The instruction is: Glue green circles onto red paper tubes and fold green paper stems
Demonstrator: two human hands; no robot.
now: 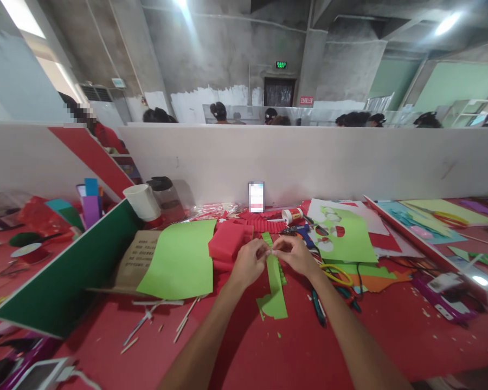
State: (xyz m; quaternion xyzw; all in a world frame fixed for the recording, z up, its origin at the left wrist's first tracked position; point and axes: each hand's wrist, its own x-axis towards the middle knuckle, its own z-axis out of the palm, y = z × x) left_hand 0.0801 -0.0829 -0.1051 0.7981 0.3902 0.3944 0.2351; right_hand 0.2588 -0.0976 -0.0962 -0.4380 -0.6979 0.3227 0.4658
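Observation:
Both of my hands meet over the middle of the table. My left hand [252, 262] is closed in a pinch, its fingertips almost touching those of my right hand [296, 253], which is pinched as well. Something tiny and pale seems to sit between the fingertips, too small to name. Directly below them runs a light green paper strip [274, 284], with a torn-edged green scrap at its near end. Beside my left hand lies a folded red paper shape [226, 242]. Pliers with dark handles [318, 307] rest to the right, close to my right forearm.
A large green sheet [183, 260] covers brown cardboard [135, 265] on the left, near thin sticks [186, 319]. On the right lie a green sheet with cut-out holes [352, 238] and a yellow loop [337, 274]. A phone [256, 196] leans against the white partition [309, 162].

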